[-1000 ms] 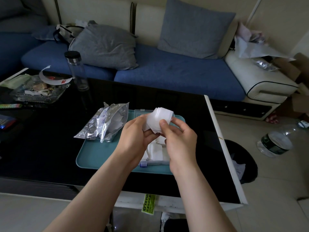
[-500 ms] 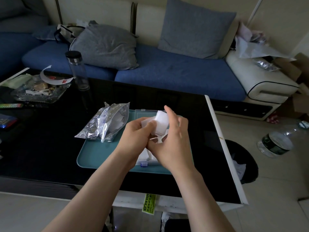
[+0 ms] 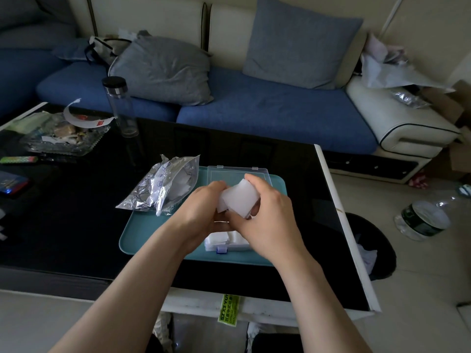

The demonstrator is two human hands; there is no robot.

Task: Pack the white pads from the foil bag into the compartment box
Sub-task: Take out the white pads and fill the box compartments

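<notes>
Left hand (image 3: 201,207) and right hand (image 3: 270,220) both held a stack of white pads (image 3: 238,200) just above the open compartment box (image 3: 211,244). Each grip was curled round the stack. More pads lay in the box. The foil bag (image 3: 165,187) lay beside it, overlapping the teal tray (image 3: 142,235) on the table (image 3: 76,225).

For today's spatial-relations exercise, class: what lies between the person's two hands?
A stack of white pads, gripped by the left hand and right hand, shown in the head view.
</notes>
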